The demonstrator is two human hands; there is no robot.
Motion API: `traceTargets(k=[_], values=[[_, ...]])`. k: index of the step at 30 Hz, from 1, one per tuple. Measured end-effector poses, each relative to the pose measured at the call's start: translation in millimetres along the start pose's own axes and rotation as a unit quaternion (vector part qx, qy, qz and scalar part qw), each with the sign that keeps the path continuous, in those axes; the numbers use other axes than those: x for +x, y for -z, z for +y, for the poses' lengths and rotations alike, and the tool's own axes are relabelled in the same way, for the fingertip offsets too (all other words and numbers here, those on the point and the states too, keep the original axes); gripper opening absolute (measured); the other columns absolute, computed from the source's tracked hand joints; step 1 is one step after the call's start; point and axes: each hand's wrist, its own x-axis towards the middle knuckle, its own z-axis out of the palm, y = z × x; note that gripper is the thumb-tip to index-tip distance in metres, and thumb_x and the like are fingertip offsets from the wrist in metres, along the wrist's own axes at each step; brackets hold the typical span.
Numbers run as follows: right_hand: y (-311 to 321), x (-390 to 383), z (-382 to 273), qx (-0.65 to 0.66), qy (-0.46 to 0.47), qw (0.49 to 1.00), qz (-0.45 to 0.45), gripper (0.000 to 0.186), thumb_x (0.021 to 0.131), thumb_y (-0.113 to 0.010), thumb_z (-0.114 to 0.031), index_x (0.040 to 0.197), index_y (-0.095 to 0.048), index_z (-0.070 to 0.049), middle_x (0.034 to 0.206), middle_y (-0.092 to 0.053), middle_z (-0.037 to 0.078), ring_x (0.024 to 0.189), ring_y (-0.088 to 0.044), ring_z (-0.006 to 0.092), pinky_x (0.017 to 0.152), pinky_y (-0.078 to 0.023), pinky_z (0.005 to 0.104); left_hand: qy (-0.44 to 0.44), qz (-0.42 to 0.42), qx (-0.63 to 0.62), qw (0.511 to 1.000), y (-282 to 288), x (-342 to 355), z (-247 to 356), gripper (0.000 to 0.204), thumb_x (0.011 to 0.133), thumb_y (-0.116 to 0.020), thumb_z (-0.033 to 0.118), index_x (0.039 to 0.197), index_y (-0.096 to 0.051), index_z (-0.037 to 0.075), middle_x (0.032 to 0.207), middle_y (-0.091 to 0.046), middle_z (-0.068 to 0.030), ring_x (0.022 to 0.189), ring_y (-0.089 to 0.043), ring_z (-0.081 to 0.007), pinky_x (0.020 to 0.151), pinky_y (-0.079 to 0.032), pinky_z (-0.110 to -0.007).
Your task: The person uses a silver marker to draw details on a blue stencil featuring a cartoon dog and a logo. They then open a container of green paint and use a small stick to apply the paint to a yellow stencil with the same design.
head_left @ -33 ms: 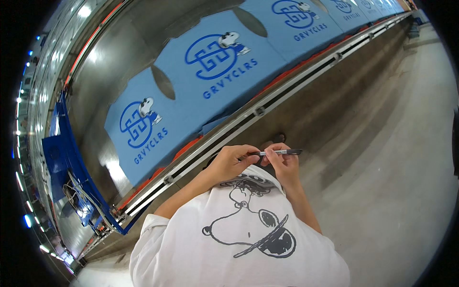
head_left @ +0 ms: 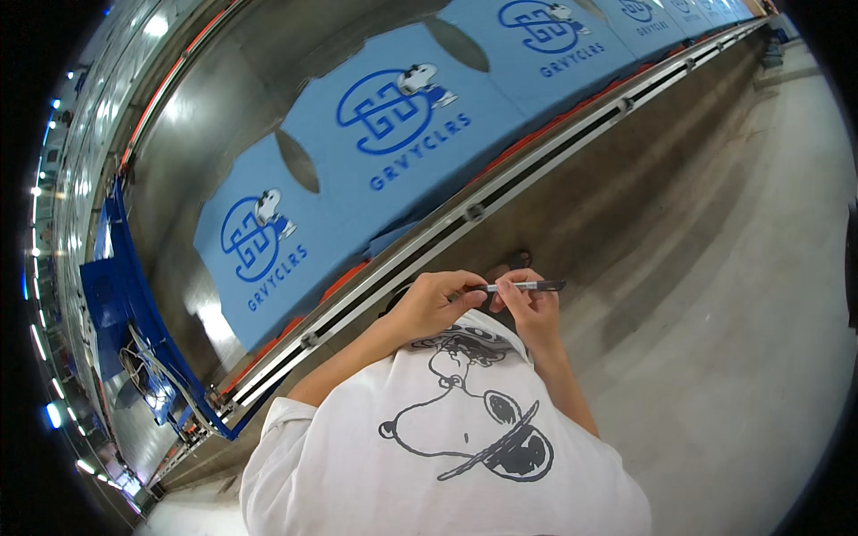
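Observation:
In front of my white T-shirt [head_left: 465, 420], which has a black cartoon print, both hands grip a slim black and silver pen [head_left: 545, 286] held horizontally. My left hand [head_left: 433, 304] pinches its left end between thumb and fingers. My right hand [head_left: 527, 304] has its fingers closed around the middle, with the right end sticking out past them. Beyond the hands lies the metal edge rail [head_left: 429, 241] of a long table.
Light blue cut fabric panels [head_left: 322, 205] with printed logos and cartoon dogs line the table, over red material [head_left: 344, 281]. At the left end stand a blue machine frame [head_left: 107, 304] and cables [head_left: 143, 366]. A concrete floor [head_left: 715, 357] runs along the right.
The table and panels have shifted slightly leftward in the view. Both hands keep the same grip on the pen.

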Motion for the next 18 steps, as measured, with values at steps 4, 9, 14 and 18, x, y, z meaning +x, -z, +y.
traceTargets(k=[4, 9, 14, 18], values=[[89, 19, -36, 0.005, 0.013, 0.999, 0.035, 0.01, 0.098, -0.071, -0.009, 0.1, -0.07, 0.001, 0.081, -0.069, 0.002, 0.071, -0.064, 0.0073, 0.064, -0.052, 0.0212, 0.052, -0.105, -0.042, 0.992, -59, 78, 32, 0.028, 0.101, -0.067, 0.024, 0.111, -0.07, -0.001, 0.086, -0.073, -0.0077, 0.079, -0.067, -0.0125, 0.074, -0.054, -0.03], [196, 43, -107, -0.075, 0.049, 0.995, 0.037, 0.009, 0.097, -0.071, -0.007, 0.101, -0.069, 0.001, 0.084, -0.071, 0.004, 0.074, -0.066, 0.0081, 0.065, -0.052, 0.0215, 0.049, -0.167, -0.143, 0.974, -131, 172, 72, 0.032, 0.106, -0.059, 0.031, 0.106, -0.068, 0.0, 0.078, -0.066, -0.0025, 0.073, -0.063, -0.009, 0.067, -0.051, -0.027], [281, 79, -162, -0.098, 0.072, 0.993, -0.007, 0.012, 0.096, -0.073, -0.006, 0.104, -0.067, 0.001, 0.084, -0.072, 0.007, 0.075, -0.068, 0.0106, 0.067, -0.054, 0.0233, 0.09, -0.266, -0.333, 0.9, -181, 261, 98, 0.038, 0.108, -0.054, 0.037, 0.1, -0.066, 0.002, 0.078, -0.061, 0.0002, 0.07, -0.055, -0.0092, 0.069, -0.049, -0.028], [333, 134, -191, -0.109, 0.077, 0.991, -0.014, 0.015, 0.097, -0.072, -0.005, 0.106, -0.065, 0.003, 0.09, -0.073, 0.011, 0.077, -0.069, 0.0133, 0.07, -0.056, 0.0246, 0.119, -0.281, -0.438, 0.845, -204, 338, 109, 0.038, 0.109, -0.051, 0.036, 0.101, -0.064, 0.001, 0.075, -0.055, -0.0001, 0.072, -0.055, -0.0102, 0.067, -0.048, -0.028]])
